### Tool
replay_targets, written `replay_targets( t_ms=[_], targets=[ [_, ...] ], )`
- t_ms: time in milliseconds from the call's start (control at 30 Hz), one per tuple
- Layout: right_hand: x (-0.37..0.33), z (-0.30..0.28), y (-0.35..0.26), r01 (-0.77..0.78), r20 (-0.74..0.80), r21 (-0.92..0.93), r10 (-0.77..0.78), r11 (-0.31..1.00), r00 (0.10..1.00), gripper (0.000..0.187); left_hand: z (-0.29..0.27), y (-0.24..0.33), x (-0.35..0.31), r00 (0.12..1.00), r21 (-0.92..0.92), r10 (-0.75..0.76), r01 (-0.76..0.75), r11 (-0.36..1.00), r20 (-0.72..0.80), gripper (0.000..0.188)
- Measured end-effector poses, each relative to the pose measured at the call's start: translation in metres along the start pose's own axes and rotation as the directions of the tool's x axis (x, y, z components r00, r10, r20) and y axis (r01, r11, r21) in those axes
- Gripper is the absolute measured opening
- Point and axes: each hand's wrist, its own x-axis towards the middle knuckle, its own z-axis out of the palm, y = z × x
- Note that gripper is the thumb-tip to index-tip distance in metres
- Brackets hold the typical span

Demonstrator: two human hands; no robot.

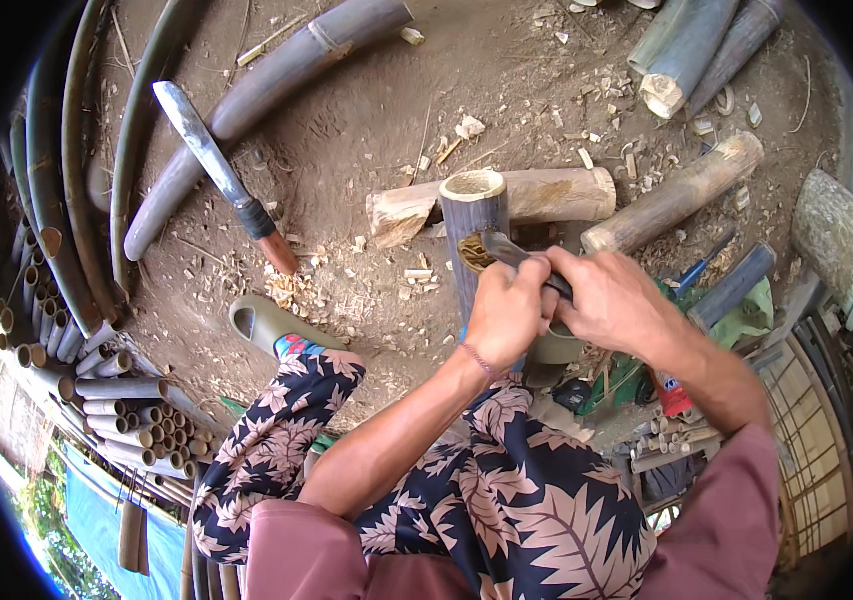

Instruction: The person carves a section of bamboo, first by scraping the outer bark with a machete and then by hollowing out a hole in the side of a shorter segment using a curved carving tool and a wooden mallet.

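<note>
Closest in are the person's knees in dark trousers printed with pale leaves, and past them both hands meet over an upright bamboo section (474, 235). Take that bamboo as the landmark. Its long axis runs straight up from the ground, open mouth at the top, skin smooth and grey-green, the cut rim pale and fibrous.

The left hand (507, 312) is wrapped shut against the near side of the bamboo, low on the stem, a thin cord at its wrist. The right hand (609, 300) is clenched around the handle of a small knife (512, 252), whose dark blade points leftward and bites into the bamboo's near wall, where a ragged notch shows raw yellow fibre. So the stem lies just left of the right-hand grip, and the blade crosses its axis nearly square (the left hand is the nearer of the two to the wood).

Just behind the bamboo lies a short pale log (507, 200), rough-barked, set crosswise. Left of the bamboo, well apart, a long machete (222, 175) lies on the dirt, dull steel blade, taped handle with a reddish butt. Nearer, a green sandal (262, 325) rests among chips. Far left, stacked bamboo tubes (117, 400) show round hollow ends.
</note>
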Motion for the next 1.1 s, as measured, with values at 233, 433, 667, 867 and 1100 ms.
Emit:
replay_targets(
  t_ms=[233,433,667,867,1100],
  targets=[
    [0.056,-0.056,-0.057,0.37,0.384,-0.302,-0.244,0.879,0.891,0.011,-0.011,-0.001,-0.015,0.997,-0.825,0.055,0.009,0.565,0.049,0.023],
    [0.093,-0.059,-0.063,0.49,0.532,-0.486,-0.2,0.724,0.823,0.014,-0.004,0.004,-0.014,0.99,-0.891,0.109,0.032,0.452,0.091,0.033],
    [0.024,-0.022,0.019,0.374,0.33,-0.37,-0.256,0.85,0.909,0.022,0.024,-0.047,-0.004,0.993,-0.812,-0.005,0.1,0.575,0.118,0.035],
    [-0.011,0.078,0.013,0.039,-0.159,0.222,-0.003,0.974,0.987,0.02,-0.014,-0.03,-0.009,0.983,-0.04,-0.133,0.129,0.991,-0.124,0.039],
    [0.005,0.153,-0.046,-0.055,-0.273,0.685,0.325,0.727,0.905,0.024,-0.057,0.018,-0.003,0.988,0.721,-0.122,0.156,0.675,-0.099,0.05]
  ],
)
